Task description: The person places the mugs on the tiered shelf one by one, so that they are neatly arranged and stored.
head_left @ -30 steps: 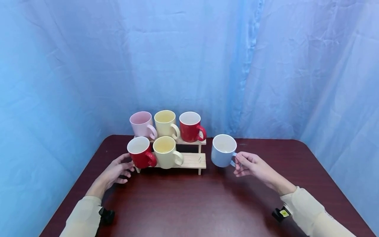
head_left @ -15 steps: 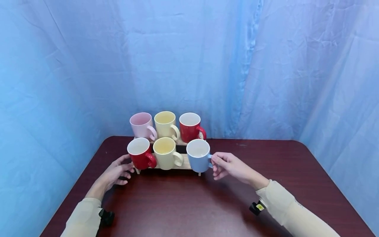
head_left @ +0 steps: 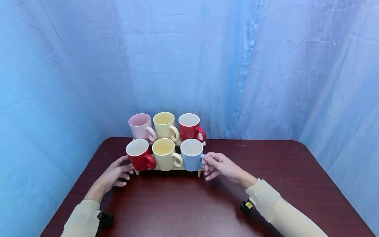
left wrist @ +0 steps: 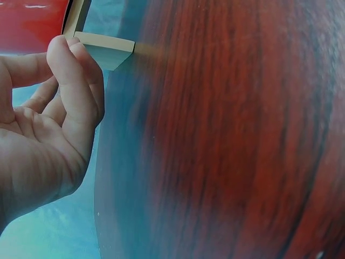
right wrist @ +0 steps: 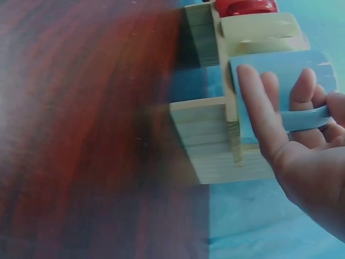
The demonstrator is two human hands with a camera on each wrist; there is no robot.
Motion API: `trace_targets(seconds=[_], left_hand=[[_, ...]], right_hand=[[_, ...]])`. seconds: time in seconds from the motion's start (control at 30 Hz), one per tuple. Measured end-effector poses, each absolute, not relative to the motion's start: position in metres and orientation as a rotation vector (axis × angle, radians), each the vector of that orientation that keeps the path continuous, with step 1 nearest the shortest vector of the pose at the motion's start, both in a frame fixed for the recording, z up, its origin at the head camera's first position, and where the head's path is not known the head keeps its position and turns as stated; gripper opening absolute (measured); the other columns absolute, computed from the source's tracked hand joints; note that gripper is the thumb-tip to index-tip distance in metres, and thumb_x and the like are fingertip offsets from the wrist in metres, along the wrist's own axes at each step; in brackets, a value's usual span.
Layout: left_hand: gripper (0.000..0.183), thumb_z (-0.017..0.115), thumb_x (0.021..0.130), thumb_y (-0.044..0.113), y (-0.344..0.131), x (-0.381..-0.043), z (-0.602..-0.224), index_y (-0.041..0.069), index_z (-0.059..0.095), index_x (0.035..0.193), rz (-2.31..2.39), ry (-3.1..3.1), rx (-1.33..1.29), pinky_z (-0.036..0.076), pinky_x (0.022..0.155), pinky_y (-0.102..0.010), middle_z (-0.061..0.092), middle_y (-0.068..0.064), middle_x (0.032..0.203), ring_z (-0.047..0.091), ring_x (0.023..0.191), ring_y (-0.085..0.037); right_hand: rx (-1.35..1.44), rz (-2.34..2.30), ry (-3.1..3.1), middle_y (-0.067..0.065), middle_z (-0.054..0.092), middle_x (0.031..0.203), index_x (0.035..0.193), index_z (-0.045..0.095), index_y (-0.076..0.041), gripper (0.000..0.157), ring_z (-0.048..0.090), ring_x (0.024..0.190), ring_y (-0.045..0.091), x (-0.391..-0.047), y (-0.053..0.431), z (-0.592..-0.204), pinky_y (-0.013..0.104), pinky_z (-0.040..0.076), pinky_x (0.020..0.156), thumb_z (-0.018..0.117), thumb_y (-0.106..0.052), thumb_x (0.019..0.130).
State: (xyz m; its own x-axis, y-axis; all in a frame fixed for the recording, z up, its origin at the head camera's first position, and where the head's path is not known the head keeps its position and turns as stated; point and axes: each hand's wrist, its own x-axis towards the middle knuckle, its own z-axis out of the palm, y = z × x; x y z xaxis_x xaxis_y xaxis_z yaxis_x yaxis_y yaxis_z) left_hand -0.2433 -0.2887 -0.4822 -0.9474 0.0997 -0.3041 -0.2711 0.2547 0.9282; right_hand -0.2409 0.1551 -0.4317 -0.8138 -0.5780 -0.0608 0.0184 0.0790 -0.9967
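Note:
My right hand (head_left: 220,167) pinches the handle of a light blue mug (head_left: 191,159), which stands upright at the right end of the wooden rack's lower shelf. In the right wrist view the handle lies between fingertips of that hand (right wrist: 312,162), with other fingers stretched along the mug's side. My left hand (head_left: 113,174) is at the rack's left end beside a red mug (head_left: 137,160); its loosely bent fingertips touch the rack's end (left wrist: 105,42) in the left wrist view. A pale yellow mug (head_left: 163,159) sits between the red and blue ones.
On the upper shelf stand a pink mug (head_left: 139,129), a second pale yellow mug (head_left: 163,127) and a second red mug (head_left: 188,129). The rack (head_left: 199,172) stands near the back of a dark reddish wooden table (head_left: 177,204). Light blue curtains (head_left: 189,59) surround it.
My right hand has carried the blue mug leftward from beside the rack to the lower shelf, right of the yellow mug. My left hand has stayed at the rack's left end.

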Motion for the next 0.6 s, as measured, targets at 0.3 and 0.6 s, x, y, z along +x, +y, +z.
trace_targets(seconds=[0.3,0.6], left_hand=[[0.061,0.056,0.103,0.025,-0.2873,-0.2432,-0.4794,0.016,0.027,0.156,1.746,2.221,-0.167,0.057,0.06,-0.036,0.061,-0.012,0.104,0.06,0.076,-0.022],[0.062,0.056,0.103,0.025,-0.2891,-0.2427,-0.4791,0.015,0.027,0.156,1.757,2.222,-0.16,0.058,0.06,-0.036,0.061,-0.012,0.104,0.059,0.076,-0.022]], right_hand=[[-0.495,-1.802,1.907,0.01,0.06,0.086,0.113,0.044,0.016,0.04,0.065,0.08,0.026,-0.2409,0.1522,-0.4371,0.055,0.059,0.074,0.048,-0.024,0.109],[-0.45,-1.789,1.913,0.012,0.06,0.088,0.113,0.047,0.013,0.038,0.065,0.081,0.026,-0.2438,0.1495,-0.435,0.055,0.059,0.073,0.048,-0.025,0.11]])
